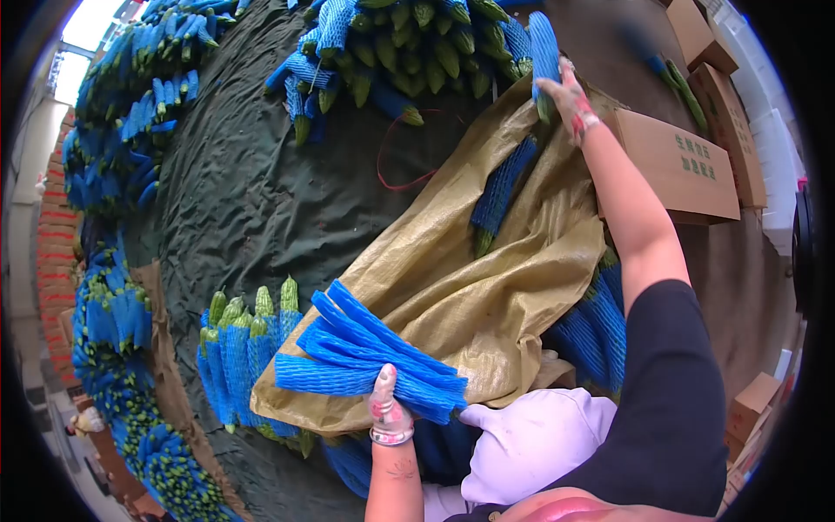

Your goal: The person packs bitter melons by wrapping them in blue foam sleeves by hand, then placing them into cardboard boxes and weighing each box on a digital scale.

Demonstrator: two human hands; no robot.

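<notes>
My left hand (pixel 390 409), in a stained thin glove, grips a bundle of flat blue foam net sleeves (pixel 370 357) at the lower middle. My right hand (pixel 571 103), gloved too, reaches to the top right and holds a bitter gourd in a blue net sleeve (pixel 544 61), its green tip pointing down. Between the hands lies a tan woven sheet (pixel 435 287), creased and spread across my front. One sleeved gourd (pixel 504 187) rests on the sheet. Below the left edge of the sheet stands a row of sleeved gourds (pixel 235 365).
A large pile of gourds (pixel 417 43) lies at the top. More sleeved gourds (pixel 130 157) are heaped along the left on a dark green tarp (pixel 270 191), with a red cord loop (pixel 383 165). Cardboard boxes (pixel 678 165) stand at the right. A person (pixel 87 422) is at the far lower left.
</notes>
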